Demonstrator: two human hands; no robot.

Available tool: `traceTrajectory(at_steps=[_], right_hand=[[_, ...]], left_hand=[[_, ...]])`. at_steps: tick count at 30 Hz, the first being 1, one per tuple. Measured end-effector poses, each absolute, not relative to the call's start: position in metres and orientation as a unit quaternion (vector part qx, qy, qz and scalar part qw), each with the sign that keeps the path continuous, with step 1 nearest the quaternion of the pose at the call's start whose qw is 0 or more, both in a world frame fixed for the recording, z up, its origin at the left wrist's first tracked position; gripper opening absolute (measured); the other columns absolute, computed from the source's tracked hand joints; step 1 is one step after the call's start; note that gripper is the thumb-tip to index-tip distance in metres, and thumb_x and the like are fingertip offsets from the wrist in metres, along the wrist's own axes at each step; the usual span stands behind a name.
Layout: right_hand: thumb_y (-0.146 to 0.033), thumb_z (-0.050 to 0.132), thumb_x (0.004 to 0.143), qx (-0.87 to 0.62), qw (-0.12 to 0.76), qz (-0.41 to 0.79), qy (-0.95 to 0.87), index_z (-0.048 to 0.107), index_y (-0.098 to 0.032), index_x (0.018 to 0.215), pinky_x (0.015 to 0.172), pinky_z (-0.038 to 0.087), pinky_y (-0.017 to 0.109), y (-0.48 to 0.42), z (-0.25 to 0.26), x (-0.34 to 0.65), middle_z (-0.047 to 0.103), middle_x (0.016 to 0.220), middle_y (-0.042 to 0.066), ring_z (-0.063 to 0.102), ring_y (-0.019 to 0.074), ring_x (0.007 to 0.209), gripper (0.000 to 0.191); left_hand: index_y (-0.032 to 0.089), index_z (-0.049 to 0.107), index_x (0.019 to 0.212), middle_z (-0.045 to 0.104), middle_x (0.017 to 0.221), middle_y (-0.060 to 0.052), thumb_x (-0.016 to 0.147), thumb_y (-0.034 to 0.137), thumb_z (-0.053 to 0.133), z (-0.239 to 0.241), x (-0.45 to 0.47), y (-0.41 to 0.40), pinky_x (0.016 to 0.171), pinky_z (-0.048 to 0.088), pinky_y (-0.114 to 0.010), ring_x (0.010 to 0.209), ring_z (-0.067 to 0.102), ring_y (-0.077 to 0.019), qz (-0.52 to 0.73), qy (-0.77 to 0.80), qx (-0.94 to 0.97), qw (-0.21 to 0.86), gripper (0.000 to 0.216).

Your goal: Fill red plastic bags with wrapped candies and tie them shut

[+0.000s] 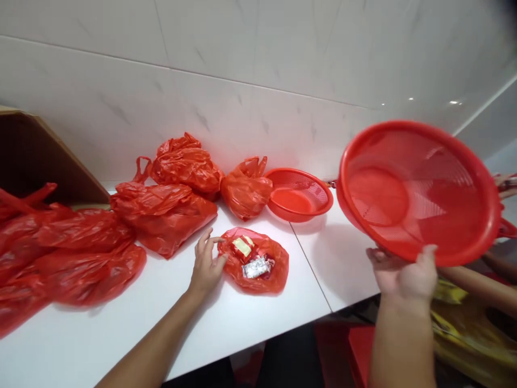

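Note:
My right hand (406, 275) grips the lower rim of a red plastic colander (388, 194), holding it tilted up above the table's right part. The inside of the colander faces me and no contents show in it. My left hand (208, 261) is at the left edge of a small red plastic bag (278, 272) that lies spread open on the table. Thumb and index finger are apart at the bag's edge, the other fingers loosely raised. Inside the bag are a yellow-and-red packet (243, 247) and a silvery white packet (256, 268).
A second red colander (299, 199) stands by the wall. Several filled red bags, one knotted bag (246, 188) among them, line the back and left of the white table (258, 328). A cardboard box (52, 145) is at far left. Another person's arm (480, 285) shows at right.

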State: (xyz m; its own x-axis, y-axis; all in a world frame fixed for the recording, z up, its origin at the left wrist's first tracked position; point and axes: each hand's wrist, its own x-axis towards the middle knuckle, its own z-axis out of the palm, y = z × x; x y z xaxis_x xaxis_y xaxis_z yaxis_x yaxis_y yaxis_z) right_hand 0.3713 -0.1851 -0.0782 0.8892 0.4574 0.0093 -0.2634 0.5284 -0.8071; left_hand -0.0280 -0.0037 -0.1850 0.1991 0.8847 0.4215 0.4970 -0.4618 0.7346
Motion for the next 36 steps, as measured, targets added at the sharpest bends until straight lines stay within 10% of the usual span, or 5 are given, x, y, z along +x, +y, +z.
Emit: traceTrajectory(at_steps=[14,36], right_hand=[[-0.058,0.021,0.108,-0.502,0.816,0.262,0.118,0.06,-0.021,0.095,0.059,0.063,0.037,-0.184,-0.169,0.431,0.058,0.075,0.005,0.063,0.0185,0.063,0.055],[-0.073,0.029,0.096,-0.522,0.799,0.269,0.132,0.054,-0.024,0.102,0.064,0.062,0.046,-0.197,-0.191,0.44,0.062,0.098,0.011,0.072,0.0267,0.087,0.055]], left_hand=[[0.027,0.039,0.152,0.064,0.116,-0.006,0.091,0.052,0.066,-0.185,-0.015,-0.008,0.086,0.055,-0.039,0.091,0.064,-0.02,0.47,0.519,0.627,0.343,0.071],[0.027,0.056,0.141,0.067,0.118,-0.007,0.096,0.047,0.062,-0.182,-0.017,-0.008,0.082,0.055,-0.035,0.091,0.065,-0.0201,0.476,0.5,0.64,0.338,0.049]])
